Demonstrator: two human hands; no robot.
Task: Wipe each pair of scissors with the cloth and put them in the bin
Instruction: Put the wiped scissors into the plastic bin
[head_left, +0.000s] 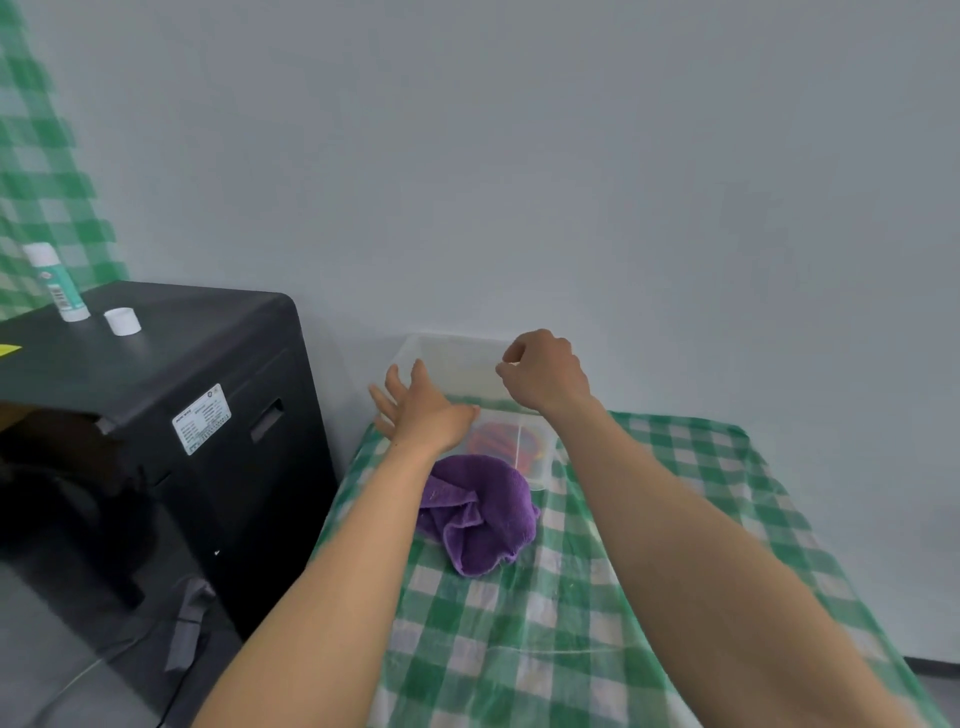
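Now, left hand (423, 413) open w/ fingers spread, right hand (543, 371) curled empty, cloth (478, 512) just below, bin (415, 351) under both.

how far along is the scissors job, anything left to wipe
Looks near the end. Coloured scissors already lie in the clear bin. The purple cloth sits crumpled on the checked table, let go. Left hand is open, right hand curled over the bin, apparently empty. No scissors show outside it.
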